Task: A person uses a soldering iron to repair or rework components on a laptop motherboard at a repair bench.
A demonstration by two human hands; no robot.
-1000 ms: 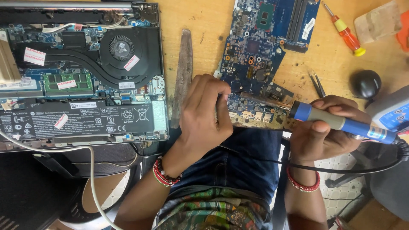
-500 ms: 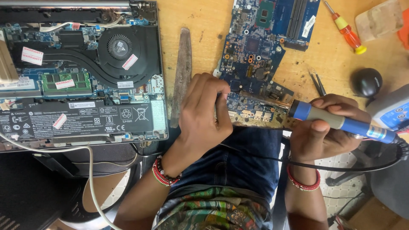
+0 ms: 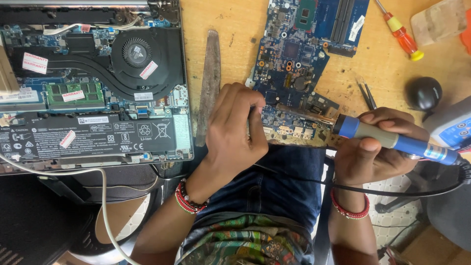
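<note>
— Is anything shifting over the last second?

— Hardly. The right hand (image 3: 378, 157) is staying wrapped around the blue-handled soldering iron (image 3: 392, 141), fingers fully closed on the grip, and the metal tip is still lying across the lower edge of the blue motherboard (image 3: 299, 73), just left of that hand. The whole pose is holding steady, so the work at that spot is continuing rather than finishing.

— And the left hand (image 3: 235, 132)?

— It is still curled at the board's lower left corner, fingertips pinched together. It may be gripping solder wire or bracing the board; the fingers are hiding it, so I cannot tell.

— What is lying around them?

— A flat metal pry tool (image 3: 210, 83) is resting just left of the left hand, with the opened laptop (image 3: 93, 83) beyond it. Tweezers (image 3: 367, 94) are sitting just above the right hand, and a red-and-yellow screwdriver (image 3: 400, 32) farther up the wooden counter (image 3: 225, 19).
</note>
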